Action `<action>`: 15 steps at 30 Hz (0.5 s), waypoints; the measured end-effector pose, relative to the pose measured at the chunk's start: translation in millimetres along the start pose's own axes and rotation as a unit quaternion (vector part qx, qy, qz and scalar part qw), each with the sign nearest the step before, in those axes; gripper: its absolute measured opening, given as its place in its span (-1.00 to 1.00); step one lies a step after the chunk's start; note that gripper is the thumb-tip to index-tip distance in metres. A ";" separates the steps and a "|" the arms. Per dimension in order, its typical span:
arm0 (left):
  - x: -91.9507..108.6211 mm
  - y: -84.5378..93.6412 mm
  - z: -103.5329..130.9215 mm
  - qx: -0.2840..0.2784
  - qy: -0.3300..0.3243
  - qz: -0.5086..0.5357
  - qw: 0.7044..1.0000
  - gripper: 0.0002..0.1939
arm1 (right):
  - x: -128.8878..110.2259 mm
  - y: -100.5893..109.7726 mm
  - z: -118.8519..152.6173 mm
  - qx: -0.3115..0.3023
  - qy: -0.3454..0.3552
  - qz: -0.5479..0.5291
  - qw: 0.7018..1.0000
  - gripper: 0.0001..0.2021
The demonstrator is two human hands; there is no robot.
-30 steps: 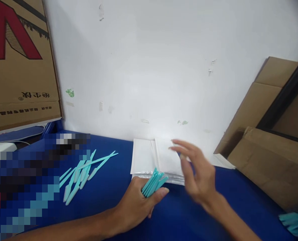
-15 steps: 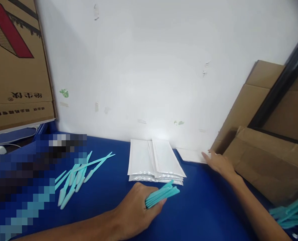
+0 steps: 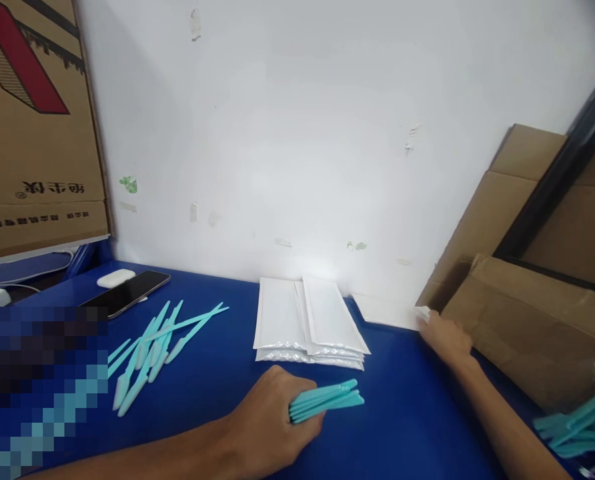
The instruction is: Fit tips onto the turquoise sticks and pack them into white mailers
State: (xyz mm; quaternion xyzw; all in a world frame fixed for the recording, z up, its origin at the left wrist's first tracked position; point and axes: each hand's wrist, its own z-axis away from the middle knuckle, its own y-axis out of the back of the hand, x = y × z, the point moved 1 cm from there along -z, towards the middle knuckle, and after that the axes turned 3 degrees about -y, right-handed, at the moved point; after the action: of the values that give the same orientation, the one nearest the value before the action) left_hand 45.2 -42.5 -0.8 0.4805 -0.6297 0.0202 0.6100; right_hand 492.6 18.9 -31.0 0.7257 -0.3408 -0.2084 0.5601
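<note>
My left hand (image 3: 282, 417) is closed around a bundle of turquoise swabs (image 3: 330, 399), their handle ends sticking out to the right. Several more turquoise swabs with paler, paddle-like tips (image 3: 150, 360) lie loosely crossed on the blue table at the left. At the right, my right hand (image 3: 445, 337) pinches the raised corner of a thin white sheet or bag (image 3: 421, 312), at the end of a flat white stack (image 3: 387, 311) by the wall. Between the hands lie two overlapping piles of white padded envelopes (image 3: 283, 313), just beyond my left hand.
A phone (image 3: 132, 293) and a white rounded case (image 3: 116, 278) lie at the back left. A large printed carton (image 3: 37, 147) stands behind them. Brown cardboard (image 3: 532, 327) flanks the right side, with more turquoise swabs (image 3: 585, 423) in front of it.
My right hand has drawn slightly right and down, and a white corner now shows lifted in its fingers. The bundle in my left hand has tipped a little lower.
</note>
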 end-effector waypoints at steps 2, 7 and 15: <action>0.2 0.0 -0.3 -0.002 0.001 -0.001 1.000 -0.67 | 2.5 -0.8 -0.6 -0.008 0.002 0.009 1.000 -0.65; 1.4 0.3 -0.4 -0.006 0.005 -0.003 1.000 -0.67 | 7.8 -1.6 -2.8 -0.010 0.014 0.023 1.000 -0.66; 1.9 0.0 0.2 -0.009 0.000 -0.013 1.000 -0.66 | 10.8 -15.6 -8.3 0.010 -0.038 0.008 0.999 -0.65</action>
State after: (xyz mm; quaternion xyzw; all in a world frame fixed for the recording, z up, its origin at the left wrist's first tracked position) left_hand 45.4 -43.7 0.6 0.4831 -0.6234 0.0068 0.6148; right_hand 509.7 18.9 -42.6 0.7204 -0.3695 -0.2275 0.5410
